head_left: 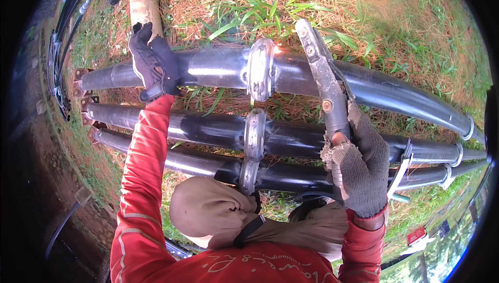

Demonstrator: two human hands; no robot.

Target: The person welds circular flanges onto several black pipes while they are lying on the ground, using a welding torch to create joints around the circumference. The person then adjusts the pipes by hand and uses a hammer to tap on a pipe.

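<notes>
Three dark metal pipes lie side by side across the grass. A dark glove covers my left hand [155, 62], which lies over the farthest pipe [213, 67], its fingers bent over the far side beside a cut log [145, 7]. In a grey knit glove, worn through at the thumb, my right hand [361, 161] grips a long grey tool [326, 82] with round rivets and a narrower bar along one side. The tool points away from me across the farthest pipe. Left of it, a ring-shaped collar [261, 69] surrounds that pipe, with a small orange glow at its far right edge.
Collars also ring the middle pipe [213, 128] and nearest pipe [200, 163]. Rusty brackets [83, 82] cap their left ends. A pale flat bar [399, 176] crosses the nearer pipes at the right. Black cables [58, 64] hang at the far left. My bent knees show at the pipes' near side.
</notes>
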